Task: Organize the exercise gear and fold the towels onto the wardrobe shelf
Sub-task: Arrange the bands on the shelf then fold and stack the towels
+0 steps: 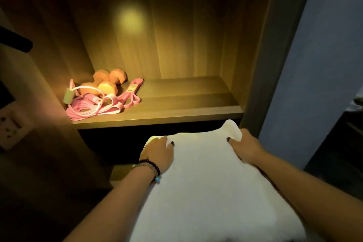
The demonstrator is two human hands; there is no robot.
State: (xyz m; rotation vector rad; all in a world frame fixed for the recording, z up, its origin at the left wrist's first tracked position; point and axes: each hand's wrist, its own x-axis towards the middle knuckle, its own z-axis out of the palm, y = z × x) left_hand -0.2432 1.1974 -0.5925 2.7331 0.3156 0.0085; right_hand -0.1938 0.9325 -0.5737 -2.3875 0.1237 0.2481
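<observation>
Single head-worn wide-angle view, aimed forward and downward from close range. It faces into the lit wardrobe shelf, whose front edge crosses mid-frame; the dim left surroundings are probably a side panel. No second view.
</observation>
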